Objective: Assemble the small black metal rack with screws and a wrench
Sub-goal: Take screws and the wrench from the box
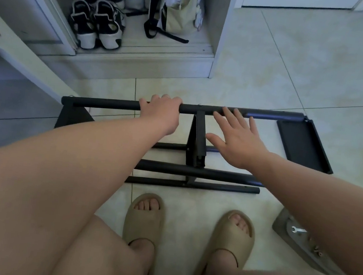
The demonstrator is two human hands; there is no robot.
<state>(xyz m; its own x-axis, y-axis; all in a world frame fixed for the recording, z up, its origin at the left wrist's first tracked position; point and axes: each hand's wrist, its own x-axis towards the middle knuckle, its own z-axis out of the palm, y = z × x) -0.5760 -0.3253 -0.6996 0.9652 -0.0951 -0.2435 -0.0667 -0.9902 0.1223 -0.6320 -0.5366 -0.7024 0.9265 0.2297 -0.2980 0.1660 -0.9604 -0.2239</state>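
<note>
Tiled floor: fills the view and carries all the task items.

Shoe cabinet: at 11 o'clock, open-fronted. It holds several pairs of shoes and a pale bag with black straps.

Black metal rack: at the centre of the view, on the floor, partly assembled.
- Its top tube runs from 9 to 3 o'clock.
- A black end panel stands at the 9 o'clock end.
- A second flat panel lies at the 3 o'clock end. Whether it is fastened to the tube cannot be told.
- A centre bracket drops from the top tube toward 6 o'clock and meets two lower tubes.

Tan slippers: worn on both feet, at 6 o'clock of the rack.

Grey tray: at 4 o'clock, on the floor, partly hidden by the right forearm.

Left hand: grasping the top tube left of the bracket, with the fingers curled over it.

Right hand: released, flat, with the fingers spread, just right of the bracket. The fingertips reach the top tube; firm contact cannot be confirmed.

Wrench: small and silver, lying in the tray.

Screws: a few small pieces in the tray, toward 5 o'clock of the wrench. They are too small to count.
</note>
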